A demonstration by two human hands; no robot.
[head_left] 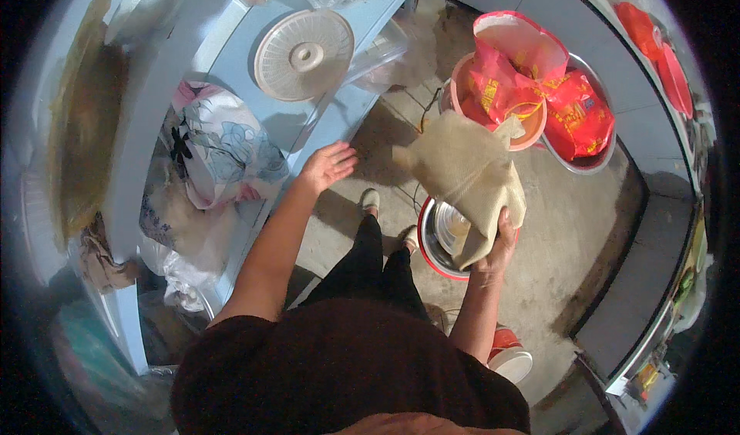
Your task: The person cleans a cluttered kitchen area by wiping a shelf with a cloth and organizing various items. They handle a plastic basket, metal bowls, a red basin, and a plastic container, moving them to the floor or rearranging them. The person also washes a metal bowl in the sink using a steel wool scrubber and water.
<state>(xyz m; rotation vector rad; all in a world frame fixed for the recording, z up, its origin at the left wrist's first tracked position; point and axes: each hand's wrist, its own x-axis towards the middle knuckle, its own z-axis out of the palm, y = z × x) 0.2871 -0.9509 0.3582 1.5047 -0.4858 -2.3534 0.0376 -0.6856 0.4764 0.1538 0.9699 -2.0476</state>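
Note:
My right hand (499, 244) grips the near right edge of a limp beige woven cloth (466, 161). It hangs in folds over a red-rimmed basin (424, 244), hiding part of it; metal shows inside the basin. At the far end, the cloth overlaps the front of a pink bucket (533, 136). Apart from the cloth, my left hand (330, 165) is held out empty with its fingers extended, beside the edge of a light blue shelf (351, 119).
Red printed bags (578, 119) fill the pink bucket and a metal basin (603, 157) behind it. On the shelf lie a round slotted plastic lid (304, 53) and a floral cloth (227, 146). A red tub with a white lid (510, 364) stands near my right forearm.

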